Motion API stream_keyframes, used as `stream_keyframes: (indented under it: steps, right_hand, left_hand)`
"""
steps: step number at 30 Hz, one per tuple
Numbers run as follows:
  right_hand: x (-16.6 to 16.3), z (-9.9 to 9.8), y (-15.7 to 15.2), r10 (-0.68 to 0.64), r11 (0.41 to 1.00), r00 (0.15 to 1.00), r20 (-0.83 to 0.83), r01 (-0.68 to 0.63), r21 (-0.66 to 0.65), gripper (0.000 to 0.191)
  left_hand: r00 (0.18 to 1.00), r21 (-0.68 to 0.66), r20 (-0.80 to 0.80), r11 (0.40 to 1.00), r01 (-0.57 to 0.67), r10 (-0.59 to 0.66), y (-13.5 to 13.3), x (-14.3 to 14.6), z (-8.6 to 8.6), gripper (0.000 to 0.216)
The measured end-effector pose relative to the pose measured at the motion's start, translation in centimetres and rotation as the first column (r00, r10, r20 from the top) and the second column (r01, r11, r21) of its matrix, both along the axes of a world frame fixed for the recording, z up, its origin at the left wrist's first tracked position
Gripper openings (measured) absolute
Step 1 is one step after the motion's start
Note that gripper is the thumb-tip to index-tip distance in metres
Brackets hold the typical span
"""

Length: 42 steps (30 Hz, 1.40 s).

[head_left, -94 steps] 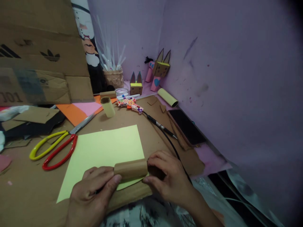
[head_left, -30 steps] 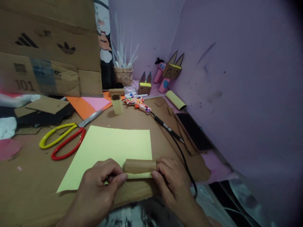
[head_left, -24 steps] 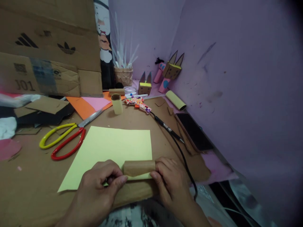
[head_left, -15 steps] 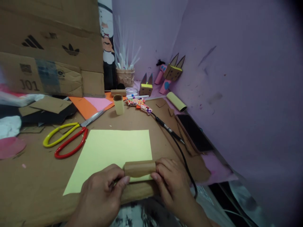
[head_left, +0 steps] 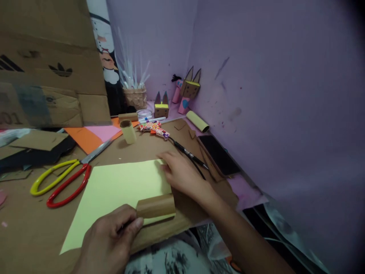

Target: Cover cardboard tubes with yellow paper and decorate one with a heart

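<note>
A short brown cardboard tube [head_left: 156,207] lies on its side near the front edge of a pale yellow-green paper sheet [head_left: 122,186]. My left hand [head_left: 114,228] pinches the tube's left end between thumb and fingers. Over the sheet's far right corner is my right hand [head_left: 179,171], fingers stretched forward, holding nothing that I can see. Beyond it lies a glue gun [head_left: 154,128] with a floral pattern, its black cable [head_left: 188,152] running close past that hand. Left of the glue gun stands a tube covered in pale yellow [head_left: 129,133].
Large scissors [head_left: 76,167] with yellow and red handles lie left of the sheet. At the right are a phone [head_left: 219,155] and a yellow-covered tube [head_left: 197,121]. A large cardboard box [head_left: 51,91] and a basket of white sticks [head_left: 135,97] stand behind.
My right hand has let go of the tube's right end and moved forward over the sheet. My left hand still grips the left end. The camera view has turned rightward.
</note>
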State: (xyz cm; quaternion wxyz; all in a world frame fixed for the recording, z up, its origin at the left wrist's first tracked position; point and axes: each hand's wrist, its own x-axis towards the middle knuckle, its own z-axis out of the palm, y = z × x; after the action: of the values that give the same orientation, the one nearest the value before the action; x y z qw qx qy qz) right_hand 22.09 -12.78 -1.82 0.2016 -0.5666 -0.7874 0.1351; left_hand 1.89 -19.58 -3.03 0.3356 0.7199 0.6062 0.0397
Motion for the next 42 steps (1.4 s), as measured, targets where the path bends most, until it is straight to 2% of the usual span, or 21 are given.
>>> stream_keyframes:
  steps: [3, 6, 11, 23, 28, 31, 32, 34, 36, 38, 42]
  right_hand:
    - [-1.0, 0.5, 2.3, -0.012, 1.0, 0.996, 0.087, 0.012, -0.006, 0.023]
    - [-1.4, 0.6, 3.0, -0.02, 0.999, 0.991, 0.131, 0.024, -0.027, 0.02]
    - [-1.2, 0.2, 2.7, -0.028, 0.998, 0.983, 0.182, 0.038, -0.052, 0.016]
    - [-1.5, -0.1, 3.0, -0.031, 0.998, 0.981, 0.194, 0.042, -0.049, 0.016]
    - [-1.6, 0.3, 1.9, -0.089, 0.996, 0.982, 0.164, 0.092, -0.009, 0.014]
    - [-1.2, 0.9, -0.1, -0.139, 0.989, 0.988, 0.073, 0.135, 0.067, 0.015]
    - [-1.0, 1.0, -0.8, -0.143, 0.985, 0.99, -0.02, 0.144, 0.09, 0.013]
    - [-0.2, 1.0, -1.9, -0.135, 0.985, 0.972, -0.194, 0.153, 0.077, 0.013]
    - [0.4, 0.7, -2.3, -0.148, 0.986, 0.954, -0.26, 0.164, 0.038, 0.014]
    - [0.6, 0.4, -1.8, -0.129, 0.99, 0.967, -0.219, 0.137, 0.02, 0.017]
    - [-0.8, 0.4, 0.6, 0.012, 1.0, 1.0, -0.022, -0.013, -0.025, 0.027]
  left_hand:
    - [1.0, -0.025, 0.003, 0.999, 0.028, -0.028, 0.2, -0.2, 0.0, 0.036]
    - [0.999, -0.025, 0.007, 0.999, 0.039, -0.039, 0.3, -0.1, 0.2, 0.035]
    - [0.998, 0.034, 0.014, 0.997, 0.063, -0.063, 0.3, 0.1, 0.7, 0.033]
    - [0.99, -0.009, 0.015, 0.99, 0.141, -0.141, 0.7, -0.3, 1.7, 0.031]
    - [0.994, 0.003, 0.016, 0.994, 0.107, -0.107, 0.8, -0.1, 1.6, 0.029]
    - [0.997, 0.047, 0.026, 0.997, 0.065, -0.066, 0.4, -0.1, 1.4, 0.028]
    - [0.998, 0.061, 0.034, 0.997, 0.053, -0.055, 0.3, -0.1, 1.3, 0.028]
    - [0.998, 0.078, 0.051, 0.996, 0.042, -0.046, 0.2, -0.1, 1.3, 0.027]
    - [0.997, 0.072, 0.054, 0.996, 0.044, -0.048, 0.2, 0.0, 1.5, 0.024]
    - [0.998, 0.059, 0.042, 0.997, 0.047, -0.049, 0.1, 0.0, 1.8, 0.021]
    - [0.998, 0.036, 0.034, 0.998, 0.047, -0.048, -0.1, 0.3, 2.3, 0.023]
